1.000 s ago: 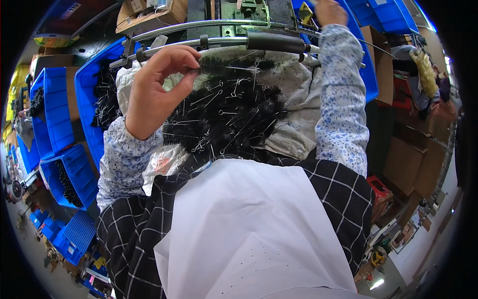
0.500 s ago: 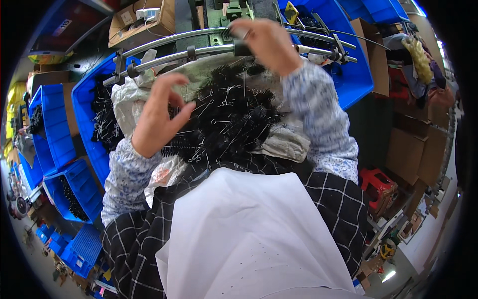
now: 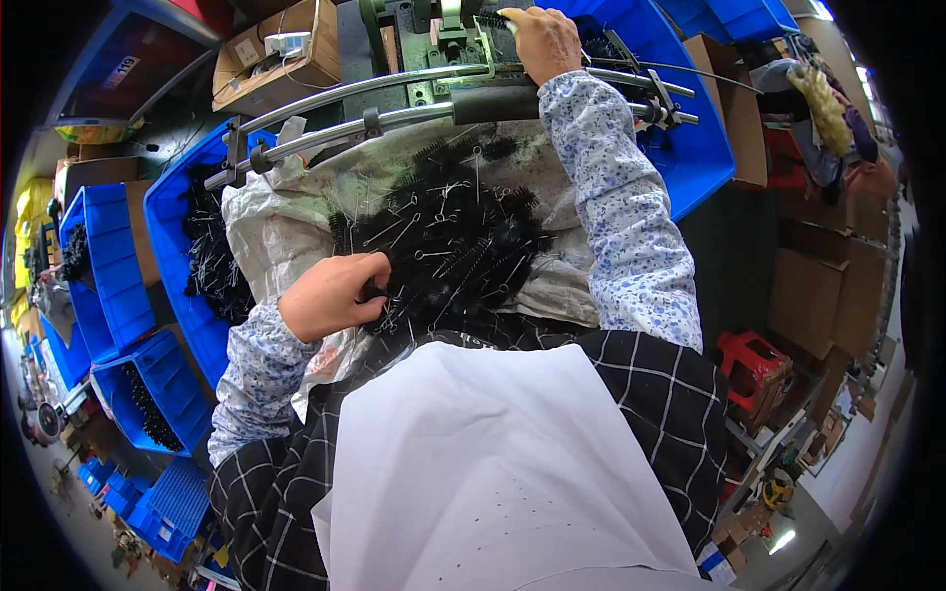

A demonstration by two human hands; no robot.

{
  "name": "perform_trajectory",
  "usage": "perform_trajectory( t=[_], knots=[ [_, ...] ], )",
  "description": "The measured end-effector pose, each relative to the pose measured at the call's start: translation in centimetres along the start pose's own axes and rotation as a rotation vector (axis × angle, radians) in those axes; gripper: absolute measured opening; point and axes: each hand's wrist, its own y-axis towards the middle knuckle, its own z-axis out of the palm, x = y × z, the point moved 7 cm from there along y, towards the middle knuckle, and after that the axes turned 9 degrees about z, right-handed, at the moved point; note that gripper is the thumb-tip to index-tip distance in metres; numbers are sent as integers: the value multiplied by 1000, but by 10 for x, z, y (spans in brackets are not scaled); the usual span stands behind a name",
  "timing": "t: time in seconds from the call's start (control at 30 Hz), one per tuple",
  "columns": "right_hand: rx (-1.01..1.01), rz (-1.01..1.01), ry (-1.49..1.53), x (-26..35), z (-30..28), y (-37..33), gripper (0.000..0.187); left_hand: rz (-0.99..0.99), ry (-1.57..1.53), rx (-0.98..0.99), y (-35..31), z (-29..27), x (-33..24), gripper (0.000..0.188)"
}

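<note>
A heap of black bristle brushes with twisted-wire stems and looped ends (image 3: 463,231) lies on a pale, stained sack cloth (image 3: 266,227) before me. At the heap's left side, my left hand (image 3: 340,295) pinches dark bristles of one brush between thumb and fingers. Reaching far forward, my right hand (image 3: 547,44) is closed on a brush (image 3: 490,20), whose black bristles stick out left of the fingertips. That brush is beside the green-grey metal machine (image 3: 451,34); the palm side of the hand is hidden.
Two metal rails (image 3: 394,116) cross between the heap and the machine. Blue bins (image 3: 172,236) with more brushes stand at the left, and another blue bin (image 3: 705,138) is at the right. A cardboard box (image 3: 281,59) sits far left, a red stool (image 3: 754,369) at right.
My left hand has dropped from above the heap onto its left side and closed on bristles. My right hand has moved forward and right, beyond the rails beside the machine.
</note>
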Motion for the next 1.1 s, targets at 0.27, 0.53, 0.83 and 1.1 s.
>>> perform_trajectory(
  t=[0.27, 0.53, 0.83, 1.1],
  knots=[
    [23, -37, -26, -2, 16, 14, 19, -67, -123, -167, -15, -38, -5, 16],
    [16, 201, -182, -21, 7, -9, 31, 88, -210, -674, -48, -92, -20, 25],
    [-19, 139, -148, 33, 30, -5, 18, 178, -83, -644, -30, -87, -32, 25],
    [-75, 144, -98, 20, 24, -4, 19, 186, -14, -726, -34, -96, -36, 24]
  ],
)
